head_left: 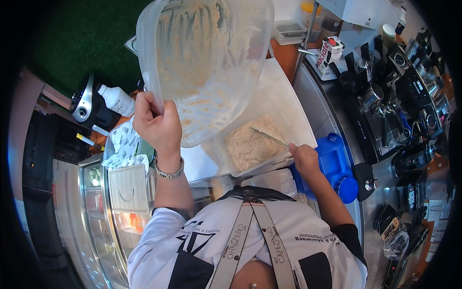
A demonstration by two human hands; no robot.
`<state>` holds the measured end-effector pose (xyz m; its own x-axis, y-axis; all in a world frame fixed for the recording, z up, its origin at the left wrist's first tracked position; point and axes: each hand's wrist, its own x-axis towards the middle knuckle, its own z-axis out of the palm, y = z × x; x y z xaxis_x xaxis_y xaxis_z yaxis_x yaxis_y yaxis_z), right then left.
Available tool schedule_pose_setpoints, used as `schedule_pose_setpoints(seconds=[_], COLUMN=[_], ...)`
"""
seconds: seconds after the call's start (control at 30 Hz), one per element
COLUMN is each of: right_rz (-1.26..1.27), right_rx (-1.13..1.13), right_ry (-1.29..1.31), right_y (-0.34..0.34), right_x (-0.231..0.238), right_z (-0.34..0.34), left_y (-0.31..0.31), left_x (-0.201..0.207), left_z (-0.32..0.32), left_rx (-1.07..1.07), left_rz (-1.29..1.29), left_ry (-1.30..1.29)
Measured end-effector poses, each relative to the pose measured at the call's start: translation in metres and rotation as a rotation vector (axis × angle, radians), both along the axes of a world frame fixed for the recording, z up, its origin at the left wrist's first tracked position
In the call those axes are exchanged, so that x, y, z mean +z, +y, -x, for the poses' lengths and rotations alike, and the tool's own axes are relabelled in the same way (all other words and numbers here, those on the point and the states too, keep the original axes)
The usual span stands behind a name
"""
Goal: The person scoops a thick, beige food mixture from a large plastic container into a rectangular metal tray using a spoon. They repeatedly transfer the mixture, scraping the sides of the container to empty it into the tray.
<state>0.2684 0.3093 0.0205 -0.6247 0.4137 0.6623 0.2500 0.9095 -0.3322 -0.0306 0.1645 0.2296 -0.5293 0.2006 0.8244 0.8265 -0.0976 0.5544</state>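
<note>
My left hand is closed around the edge of a large translucent plastic tub, which it holds up and tilted. Beige residue is smeared across the tub's inside. Below and to the right, a smaller clear plastic container holds a pale, lumpy beige mixture. A long, slim utensil is in my right hand, its far end resting in the mixture. That end is partly buried, so I cannot tell whether it is a knife or a spoon.
The container rests on a white surface. A blue jug stands beside my right arm. A white bottle and printed packaging are at left. At right are a carton and an espresso machine.
</note>
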Motion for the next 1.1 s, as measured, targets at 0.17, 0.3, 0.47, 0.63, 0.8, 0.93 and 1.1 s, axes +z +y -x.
schedule_pose_setpoints(seconds=[0.17, 0.3, 0.47, 0.63, 0.8, 0.93, 1.1], right_rz=[0.050, 0.060, 0.351, -0.060, -0.327, -0.423, -0.257], right_rx=[-0.015, -0.030, -0.122, -0.100, -0.104, -0.097, 0.006], right_ry=[0.041, 0.005, 0.162, 0.153, 0.030, -0.093, -0.076], right_y=[0.000, 0.006, 0.001, 0.019, 0.040, 0.038, -0.003], right_x=[-0.002, -0.009, 0.041, 0.125, 0.162, 0.135, 0.096], right_z=[0.003, 0.003, 0.005, 0.017, 0.045, 0.041, 0.019], left_y=[-0.003, -0.003, -0.002, 0.001, 0.000, -0.001, 0.001], left_x=[0.000, -0.002, -0.005, -0.002, 0.000, -0.001, -0.005], left_z=[0.000, 0.001, 0.001, -0.006, -0.018, -0.022, -0.016], left_rx=[0.009, 0.015, 0.000, -0.011, 0.011, 0.010, 0.004], left_rz=[0.000, 0.004, -0.026, 0.061, 0.117, 0.126, 0.103], left_ry=[0.020, 0.036, -0.014, -0.001, 0.048, 0.052, 0.055])
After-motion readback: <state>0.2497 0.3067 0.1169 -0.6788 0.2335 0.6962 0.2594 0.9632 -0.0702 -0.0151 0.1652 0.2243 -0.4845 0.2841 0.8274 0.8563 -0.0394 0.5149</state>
